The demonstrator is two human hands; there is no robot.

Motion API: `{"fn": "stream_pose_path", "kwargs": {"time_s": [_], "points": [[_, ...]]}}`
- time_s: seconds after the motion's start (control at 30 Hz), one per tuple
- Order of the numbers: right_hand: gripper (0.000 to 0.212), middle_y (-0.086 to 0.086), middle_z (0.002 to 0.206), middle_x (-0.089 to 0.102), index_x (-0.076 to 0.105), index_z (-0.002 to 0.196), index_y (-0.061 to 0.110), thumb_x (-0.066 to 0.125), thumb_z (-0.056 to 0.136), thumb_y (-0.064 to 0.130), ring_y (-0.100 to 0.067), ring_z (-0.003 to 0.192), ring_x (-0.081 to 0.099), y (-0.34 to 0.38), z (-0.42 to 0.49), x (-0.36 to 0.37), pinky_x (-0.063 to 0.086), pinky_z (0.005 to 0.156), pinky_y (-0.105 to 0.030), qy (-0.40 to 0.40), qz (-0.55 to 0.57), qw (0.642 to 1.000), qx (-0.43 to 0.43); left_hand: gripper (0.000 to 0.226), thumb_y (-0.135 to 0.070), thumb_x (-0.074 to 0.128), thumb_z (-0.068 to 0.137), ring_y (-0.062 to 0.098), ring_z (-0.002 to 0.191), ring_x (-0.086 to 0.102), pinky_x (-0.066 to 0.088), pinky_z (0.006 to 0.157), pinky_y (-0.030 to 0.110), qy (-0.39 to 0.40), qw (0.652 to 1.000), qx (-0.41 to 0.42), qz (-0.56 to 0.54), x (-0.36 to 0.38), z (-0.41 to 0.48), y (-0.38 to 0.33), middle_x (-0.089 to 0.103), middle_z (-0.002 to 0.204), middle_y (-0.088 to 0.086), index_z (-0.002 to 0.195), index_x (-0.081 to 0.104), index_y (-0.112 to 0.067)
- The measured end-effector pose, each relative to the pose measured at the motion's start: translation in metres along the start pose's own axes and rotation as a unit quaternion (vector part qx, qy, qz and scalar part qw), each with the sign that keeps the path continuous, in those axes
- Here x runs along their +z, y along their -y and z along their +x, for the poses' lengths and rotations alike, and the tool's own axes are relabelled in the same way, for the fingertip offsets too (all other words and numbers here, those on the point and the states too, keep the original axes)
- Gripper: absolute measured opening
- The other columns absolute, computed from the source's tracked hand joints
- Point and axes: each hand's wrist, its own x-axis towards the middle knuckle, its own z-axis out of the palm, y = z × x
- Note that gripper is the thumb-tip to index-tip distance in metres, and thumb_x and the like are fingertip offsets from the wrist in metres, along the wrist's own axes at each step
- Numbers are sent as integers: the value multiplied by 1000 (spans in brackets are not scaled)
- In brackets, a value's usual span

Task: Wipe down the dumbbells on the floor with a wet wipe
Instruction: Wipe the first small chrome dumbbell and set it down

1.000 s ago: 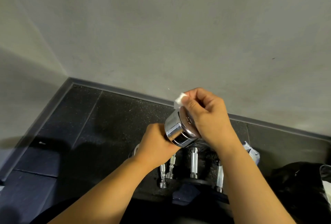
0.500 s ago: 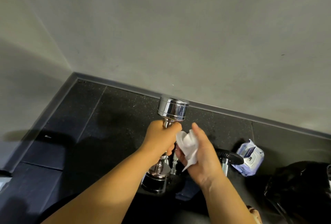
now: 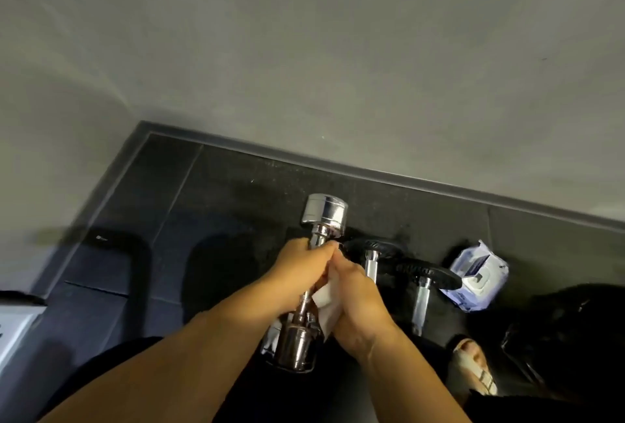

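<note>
Since the frame half a second earlier, the right hand [image 3: 358, 301] has closed in from beside the bar and now wraps the wet wipe [image 3: 326, 299] against it. A second earlier that hand was rubbing the end face of the upper head.

Left to right:
- A white object [image 3: 13, 324] sits at the frame's edge and cannot be identified.
- Dark tiled floor [image 3: 162, 206] meets a grey wall [image 3: 304, 50].
- The left hand [image 3: 301, 270] has its fingers curled firmly round the upper handle of the chrome dumbbell [image 3: 324, 214]. It holds the dumbbell lifted and nearly upright, one head toward the wall and the other low by the person's lap. Whether the lower head rests on anything cannot be told.
- Touching the left hand from below, the right hand's fingers curl round the wipe and the handle's lower part, with white folds showing between palm and bar.
- Just beyond, two black-plated dumbbells [image 3: 427, 275] lie side by side on the floor, untouched by either hand.
- A wipe pack [image 3: 477, 275] lies just beside them.
- A sandalled foot [image 3: 473, 368] and a dark bag [image 3: 575, 338] are nearest the right edge.

Progress, as judged: the chrome dumbbell is partly done. One head's end has been treated and the handle is now under the wipe. Its lower head probably remains, as do both black-plated dumbbells, though their state of cleanliness cannot be read. The task appears well short of half complete.
</note>
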Motion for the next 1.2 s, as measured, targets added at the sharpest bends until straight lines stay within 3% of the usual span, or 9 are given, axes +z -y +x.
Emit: {"fn": "stream_pose_path", "kwargs": {"time_s": [0.07,0.3,0.43,0.63,0.73,0.8,0.87,1.0,1.2], "points": [[30,-20,109,68,57,120,13,40,101,29,-31,97,68,-1,8,-13,56,74,-41,-13,-30,999,-20,22,-32,59,90,31,94,69,54,90,48,8,1000,-4,-2,8,-1,3,72,98,17,98,69,-14],[30,-16,104,68,62,109,7,34,100,18,-25,97,65,-25,44,-39,52,78,-37,-3,-26,1000,3,27,-25,49,96,32,101,66,50,96,47,36,998,-41,-18,6,23,42,70,105,20,108,67,-9],[34,-22,114,64,57,118,7,27,103,15,-29,105,63,-46,78,-45,51,86,-40,-31,4,999,25,27,-21,45,97,31,104,63,48,97,46,43,996,-77,21,0,58,67,66,109,20,112,63,-9],[32,-27,109,64,58,112,3,29,102,11,-37,103,63,-62,139,-41,53,83,-46,-41,36,998,39,18,-18,47,95,24,87,62,50,80,37,59,986,-144,58,-20,123,82,65,90,12,99,63,-10],[33,-22,97,67,57,110,2,26,103,11,-27,89,66,-66,167,-35,55,64,-34,-45,45,997,50,20,-21,48,94,18,73,56,45,66,31,64,983,-151,84,-31,152,84,58,78,7,105,60,-8],[34,-22,104,67,58,114,4,27,103,12,-27,95,66,-67,186,-30,55,73,-37,-43,50,997,49,16,-21,47,96,18,74,56,44,63,29,55,983,-152,90,-39,171,85,58,80,7,102,59,-11],[31,-22,111,66,58,118,6,31,102,10,-29,101,65,-67,206,-26,53,86,-42,-48,52,997,44,16,-20,47,96,21,80,58,49,70,33,51,984,-147,92,-47,192,88,60,85,9,102,60,-12],[30,-20,98,68,59,117,4,35,101,6,-23,82,67,-70,246,-22,56,61,-27,-58,39,997,37,24,-18,47,96,25,89,59,48,78,39,34,985,-144,84,-59,230,99,61,92,10,116,56,-9],[28,-17,99,68,62,115,8,38,101,7,-19,78,66,-85,294,-22,52,63,-28,-83,6,996,45,24,-21,47,96,28,102,59,50,86,42,37,984,-142,96,-74,266,118,60,111,15,118,53,-12]]}}
